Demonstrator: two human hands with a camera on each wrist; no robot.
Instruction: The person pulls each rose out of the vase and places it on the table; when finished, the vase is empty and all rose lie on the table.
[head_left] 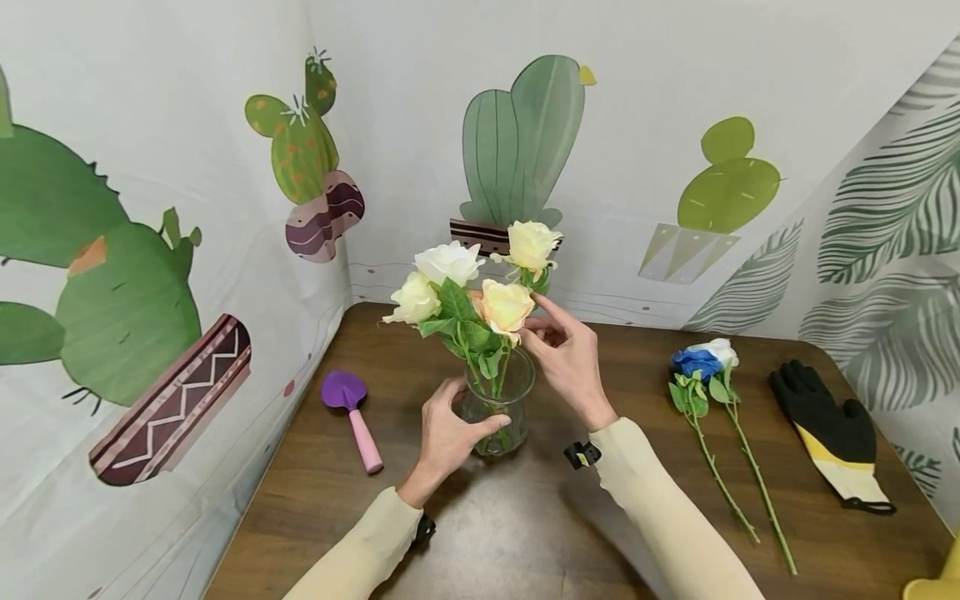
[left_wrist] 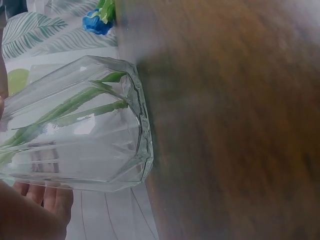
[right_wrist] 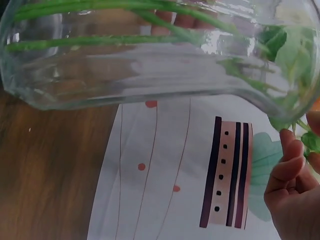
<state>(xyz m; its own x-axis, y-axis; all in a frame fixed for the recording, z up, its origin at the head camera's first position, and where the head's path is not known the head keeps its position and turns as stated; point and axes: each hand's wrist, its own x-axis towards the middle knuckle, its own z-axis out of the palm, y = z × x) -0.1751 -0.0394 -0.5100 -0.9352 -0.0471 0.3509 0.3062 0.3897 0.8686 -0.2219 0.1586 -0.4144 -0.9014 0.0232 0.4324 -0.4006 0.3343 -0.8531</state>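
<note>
Left hand [head_left: 448, 429] wrapped round clear glass vase [head_left: 517, 408], faceted toward base, on brown wood-grain table [head_left: 517, 525]. Right hand [head_left: 568, 358], fingers bent, beside peach-edged rose [head_left: 507, 307]; whether pinching anything, unclear. Ruffled white rose [head_left: 450, 263] adjacent; slender green stems [right_wrist: 95, 41] inside vase.

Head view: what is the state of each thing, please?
Glass vase: upright, stems inside
Pale flowers: in bloom, above vase
Left hand: holding vase
Right hand: at flowers, grip unclear
Blue flower: lying on table
White flower beside it: same
Trowel: lying flat
Glove: lying, unworn
Yellow object: cut off, unclear
</note>
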